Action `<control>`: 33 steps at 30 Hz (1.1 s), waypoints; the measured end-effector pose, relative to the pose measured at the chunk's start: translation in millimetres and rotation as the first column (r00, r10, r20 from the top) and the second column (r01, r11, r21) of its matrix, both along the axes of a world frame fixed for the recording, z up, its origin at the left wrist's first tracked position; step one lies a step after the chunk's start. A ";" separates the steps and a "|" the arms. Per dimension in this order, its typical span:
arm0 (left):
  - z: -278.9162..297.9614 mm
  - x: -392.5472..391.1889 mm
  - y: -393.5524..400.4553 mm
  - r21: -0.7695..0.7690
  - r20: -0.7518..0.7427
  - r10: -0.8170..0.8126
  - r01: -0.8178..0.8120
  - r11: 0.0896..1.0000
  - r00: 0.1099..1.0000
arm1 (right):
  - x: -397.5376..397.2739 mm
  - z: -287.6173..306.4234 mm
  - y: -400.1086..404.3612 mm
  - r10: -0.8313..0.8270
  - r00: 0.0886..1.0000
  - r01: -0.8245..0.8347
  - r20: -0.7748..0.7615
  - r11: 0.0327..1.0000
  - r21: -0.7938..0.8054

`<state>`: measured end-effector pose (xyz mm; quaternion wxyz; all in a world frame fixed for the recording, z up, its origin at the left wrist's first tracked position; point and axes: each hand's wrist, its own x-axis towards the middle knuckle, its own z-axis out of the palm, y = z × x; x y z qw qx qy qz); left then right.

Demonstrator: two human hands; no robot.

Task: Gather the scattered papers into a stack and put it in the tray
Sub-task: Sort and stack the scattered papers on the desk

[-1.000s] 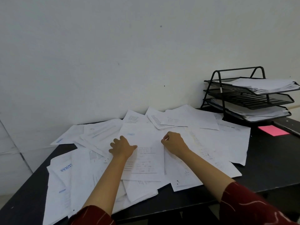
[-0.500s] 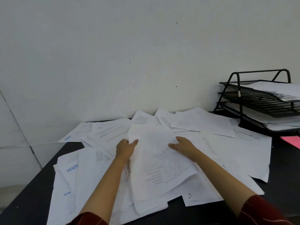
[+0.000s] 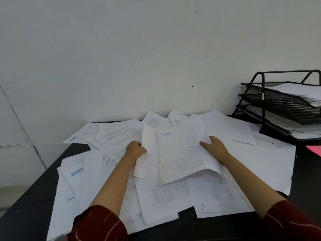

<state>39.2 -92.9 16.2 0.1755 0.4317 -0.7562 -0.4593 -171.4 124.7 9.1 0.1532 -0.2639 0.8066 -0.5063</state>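
Several white printed papers (image 3: 165, 193) lie scattered and overlapping across a black desk (image 3: 34, 197). A small bundle of sheets (image 3: 177, 152) is lifted off the pile, tilted up toward me. My left hand (image 3: 135, 150) grips the bundle's left edge and my right hand (image 3: 215, 148) grips its right edge. A black wire three-tier tray (image 3: 262, 98) stands at the back right; its top and bottom tiers hold paper, the middle tier looks bare.
A white wall runs close behind the desk. A pink sheet (image 3: 314, 150) lies at the right edge below the tray. The desk's left edge drops off toward a tiled floor at the lower left.
Both hands went from resting flat on the pile to gripping a few sheets and raising them off it. The camera has turned left, so the tray sits nearer the right edge.
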 end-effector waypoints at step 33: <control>18.3 3.6 4.9 0.096 -0.517 -0.008 0.067 0.993 0.856 | -38.3 -5.5 -4.1 -0.162 0.940 0.130 -0.300 0.984 -0.123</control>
